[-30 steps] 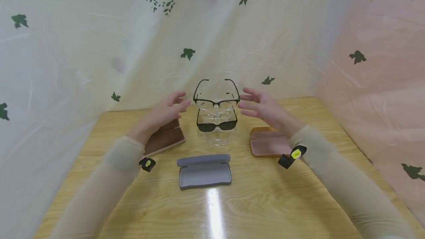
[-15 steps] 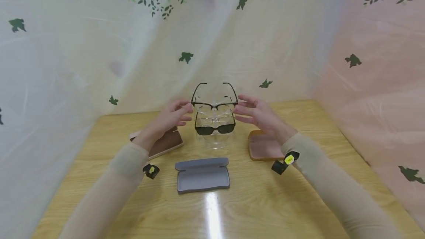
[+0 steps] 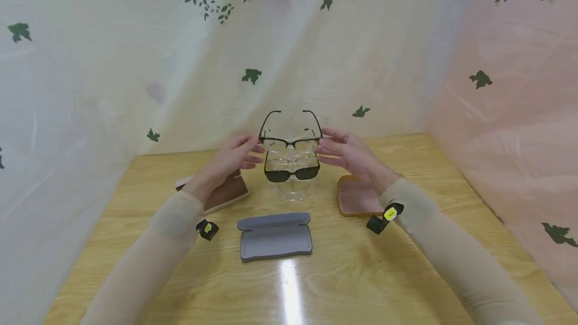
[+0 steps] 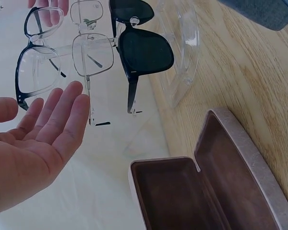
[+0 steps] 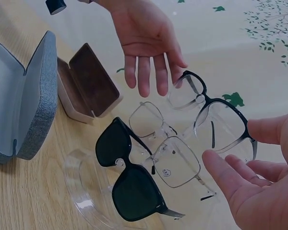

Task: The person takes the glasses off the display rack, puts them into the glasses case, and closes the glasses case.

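Note:
Black-framed eyeglasses (image 3: 290,142) sit on the top tier of a clear display stand (image 3: 294,195), temples pointing back. My left hand (image 3: 236,153) has its thumb and index finger at the left hinge corner. My right hand (image 3: 349,152) likewise holds the opposite corner between thumb and fingers; the other fingers of both hands extend loosely. In the left wrist view the frame's corner lies between thumb (image 4: 4,109) and index fingertip. Below are thin wire-rimmed glasses (image 5: 175,160), then dark sunglasses (image 3: 292,174) on a lower tier.
Three open glasses cases lie on the wooden table (image 3: 334,275): a grey one (image 3: 276,239) in front of the stand, a brown one (image 3: 228,195) under my left forearm, and an orange-edged pink one (image 3: 358,198) under the right. A leaf-printed sheet (image 3: 203,64) hangs behind.
Both hands have moved inward from beside the stand to the hinge corners of the black-framed eyeglasses. The glasses still sit in the same place on the stand.

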Action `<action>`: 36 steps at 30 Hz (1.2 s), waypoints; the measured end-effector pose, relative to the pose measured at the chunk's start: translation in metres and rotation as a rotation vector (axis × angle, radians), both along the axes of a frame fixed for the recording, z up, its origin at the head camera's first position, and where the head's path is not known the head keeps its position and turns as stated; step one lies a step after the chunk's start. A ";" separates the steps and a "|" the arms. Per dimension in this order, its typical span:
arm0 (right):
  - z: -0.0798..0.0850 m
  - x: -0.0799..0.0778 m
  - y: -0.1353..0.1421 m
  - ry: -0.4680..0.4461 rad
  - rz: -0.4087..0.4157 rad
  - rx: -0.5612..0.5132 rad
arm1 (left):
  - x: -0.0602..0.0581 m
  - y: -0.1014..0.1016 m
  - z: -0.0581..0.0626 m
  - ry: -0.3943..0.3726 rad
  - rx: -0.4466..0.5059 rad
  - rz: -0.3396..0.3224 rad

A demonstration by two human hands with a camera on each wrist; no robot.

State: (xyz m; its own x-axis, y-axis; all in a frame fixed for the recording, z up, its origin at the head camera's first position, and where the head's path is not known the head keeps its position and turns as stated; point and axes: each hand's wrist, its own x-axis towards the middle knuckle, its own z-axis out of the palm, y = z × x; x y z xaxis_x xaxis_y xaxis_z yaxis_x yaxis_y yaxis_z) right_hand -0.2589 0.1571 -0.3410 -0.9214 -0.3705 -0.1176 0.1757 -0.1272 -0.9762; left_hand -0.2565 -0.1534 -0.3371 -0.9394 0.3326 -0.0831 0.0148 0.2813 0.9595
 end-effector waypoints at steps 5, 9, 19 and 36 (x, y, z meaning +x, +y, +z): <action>-0.001 -0.002 -0.001 0.008 0.002 -0.006 | 0.000 0.003 0.001 -0.016 0.012 -0.002; 0.001 -0.001 0.002 0.021 -0.005 0.016 | -0.001 0.007 0.003 -0.018 0.002 -0.006; 0.008 0.001 0.003 0.052 0.006 0.009 | 0.000 0.006 0.012 0.003 -0.027 -0.015; 0.034 0.038 -0.005 0.170 0.087 0.087 | 0.045 -0.029 0.044 0.127 -0.105 -0.145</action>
